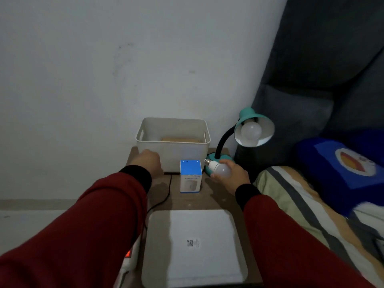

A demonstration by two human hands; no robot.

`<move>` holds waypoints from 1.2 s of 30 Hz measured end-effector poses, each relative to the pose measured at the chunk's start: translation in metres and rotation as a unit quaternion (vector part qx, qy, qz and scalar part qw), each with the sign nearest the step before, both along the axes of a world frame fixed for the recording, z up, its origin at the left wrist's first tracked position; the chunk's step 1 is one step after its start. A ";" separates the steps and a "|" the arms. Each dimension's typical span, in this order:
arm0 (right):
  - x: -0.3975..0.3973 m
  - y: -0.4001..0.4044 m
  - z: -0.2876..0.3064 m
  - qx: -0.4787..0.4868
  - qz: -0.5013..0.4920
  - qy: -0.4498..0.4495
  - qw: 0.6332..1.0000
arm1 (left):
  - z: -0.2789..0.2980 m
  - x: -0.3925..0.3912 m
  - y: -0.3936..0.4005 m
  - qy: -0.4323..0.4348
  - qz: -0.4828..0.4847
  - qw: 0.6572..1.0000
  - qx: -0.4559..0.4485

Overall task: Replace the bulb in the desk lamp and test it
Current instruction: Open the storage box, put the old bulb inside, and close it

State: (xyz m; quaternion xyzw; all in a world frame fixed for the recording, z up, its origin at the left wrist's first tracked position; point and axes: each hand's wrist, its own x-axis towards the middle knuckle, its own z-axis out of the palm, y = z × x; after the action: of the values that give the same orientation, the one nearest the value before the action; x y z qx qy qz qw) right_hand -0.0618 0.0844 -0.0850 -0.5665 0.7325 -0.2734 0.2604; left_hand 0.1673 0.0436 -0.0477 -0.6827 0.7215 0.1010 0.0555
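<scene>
A teal desk lamp [246, 118] with a black gooseneck stands at the back right of the small table, an unlit white bulb [250, 130] sitting in its shade. My right hand [233, 172] grips a second white bulb [220, 169] lying sideways, screw base pointing left, just in front of the lamp's teal base [225, 157]. A blue and white bulb box [190, 176] stands upright between my hands. My left hand [148, 160] is curled into a loose fist against the front left of the white bin [145, 138], holding nothing I can see.
The white plastic bin holds a brown box [180, 139]. A white lid with a QR label [194, 248] lies at the table's near end. A black cord [168, 194] runs left. A power strip with a red light [128, 254] sits low left. A bed with a blue pillow [342, 163] borders the right.
</scene>
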 end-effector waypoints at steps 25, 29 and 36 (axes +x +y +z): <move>0.062 -0.212 0.011 0.069 0.147 0.054 0.985 | -0.018 0.011 -0.171 0.044 0.026 0.999 0.017; 0.064 -0.229 -0.004 0.102 0.164 0.094 0.977 | -0.035 0.012 -0.184 0.031 0.025 0.999 0.021; 0.067 -0.239 -0.010 0.122 0.188 0.163 0.961 | -0.049 0.010 -0.193 0.018 0.016 0.999 0.047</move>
State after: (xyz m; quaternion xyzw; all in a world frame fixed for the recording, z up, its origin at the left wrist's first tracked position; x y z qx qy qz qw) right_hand 0.0055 -0.1541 -0.0953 -0.6948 0.6732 -0.0323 0.2509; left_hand 0.1777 -0.1491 -0.0969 -0.6891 0.7056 0.1478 0.0733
